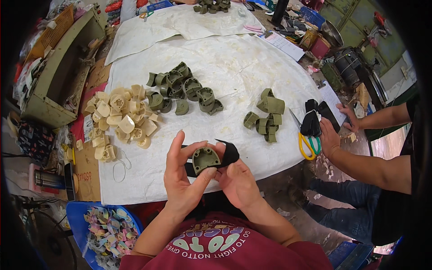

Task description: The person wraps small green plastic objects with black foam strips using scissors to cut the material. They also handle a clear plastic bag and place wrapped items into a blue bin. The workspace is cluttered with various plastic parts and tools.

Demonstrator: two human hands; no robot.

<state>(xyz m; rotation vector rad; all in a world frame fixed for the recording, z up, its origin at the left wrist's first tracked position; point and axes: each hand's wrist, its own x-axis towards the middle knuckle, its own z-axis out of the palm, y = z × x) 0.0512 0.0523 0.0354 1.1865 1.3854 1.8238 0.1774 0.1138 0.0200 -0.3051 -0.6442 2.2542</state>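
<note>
Both hands, left hand and right hand, grip an olive heel block with black fabric strip above the white sheet. Blue basket, lower left, holds pastel pieces.

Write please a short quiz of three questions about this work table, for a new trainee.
1. True or false: both hands of the person hold one olive-green moulded heel block together.
2. Which pile lies nearest the table's left edge? A) cream heel blocks B) yellow-handled scissors C) black pieces
3. Fill in: the co-worker's hand rests beside scissors with ____ handles.

Key:
1. True; the left hand and right hand grip it, with black material behind.
2. A, the cream heel blocks.
3. Yellow; the scissors lie by the co-worker's hand.
</note>
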